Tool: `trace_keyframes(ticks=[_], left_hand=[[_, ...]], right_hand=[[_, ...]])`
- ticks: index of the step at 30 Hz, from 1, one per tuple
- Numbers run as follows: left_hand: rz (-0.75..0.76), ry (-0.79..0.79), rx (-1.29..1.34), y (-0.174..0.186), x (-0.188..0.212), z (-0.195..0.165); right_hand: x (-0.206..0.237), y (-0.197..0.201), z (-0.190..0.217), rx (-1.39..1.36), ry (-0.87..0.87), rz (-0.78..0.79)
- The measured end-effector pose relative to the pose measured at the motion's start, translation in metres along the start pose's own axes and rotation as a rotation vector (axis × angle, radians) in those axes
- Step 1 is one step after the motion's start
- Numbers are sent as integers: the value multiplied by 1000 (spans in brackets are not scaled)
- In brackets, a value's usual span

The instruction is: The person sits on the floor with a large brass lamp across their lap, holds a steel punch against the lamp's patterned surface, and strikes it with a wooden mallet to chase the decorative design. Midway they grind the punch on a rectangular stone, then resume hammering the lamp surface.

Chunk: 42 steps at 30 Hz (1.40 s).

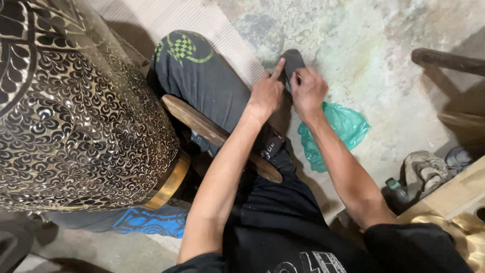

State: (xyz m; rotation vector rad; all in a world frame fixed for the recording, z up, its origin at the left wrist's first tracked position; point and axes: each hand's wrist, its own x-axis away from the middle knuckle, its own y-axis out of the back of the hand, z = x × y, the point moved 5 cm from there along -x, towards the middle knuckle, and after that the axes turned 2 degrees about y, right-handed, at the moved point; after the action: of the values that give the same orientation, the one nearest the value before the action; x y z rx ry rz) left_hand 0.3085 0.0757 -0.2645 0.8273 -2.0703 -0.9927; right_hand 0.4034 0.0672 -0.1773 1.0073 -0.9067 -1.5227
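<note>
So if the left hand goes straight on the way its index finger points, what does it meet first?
The left hand points up and right in the picture. Its index fingertip seems already to touch the dark flat stone that the right hand also grips; beyond that lies bare floor.

Dark flat oblong stone [292, 61], lying on pale floor beside mat edge, near end under fingers.

Black short-sleeved shirt [283, 237] (pale print at chest), dark trousers [207, 81] with green checkered pattern.
</note>
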Motion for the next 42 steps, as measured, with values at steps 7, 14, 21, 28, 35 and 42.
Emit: trace_keyframes(ticks=[7,14,21,28,35,42], left_hand=[[29,42,-47,2,-7,-1],[-11,9,-68,0,-4,-1],[4,28,-74,-2,-6,0],[49,30,-106,-5,-6,1],[9,21,-110,-7,-5,3],[40,16,-84,-6,-6,2]], right_hand=[[23,16,-3,-52,0,-2],[0,3,-2,-58,1,-10],[30,17,-4,-37,3,6],[5,2,-4,-54,-20,8],[34,6,-11,-47,-3,-12],[13,-4,-12,-59,-57,20]])
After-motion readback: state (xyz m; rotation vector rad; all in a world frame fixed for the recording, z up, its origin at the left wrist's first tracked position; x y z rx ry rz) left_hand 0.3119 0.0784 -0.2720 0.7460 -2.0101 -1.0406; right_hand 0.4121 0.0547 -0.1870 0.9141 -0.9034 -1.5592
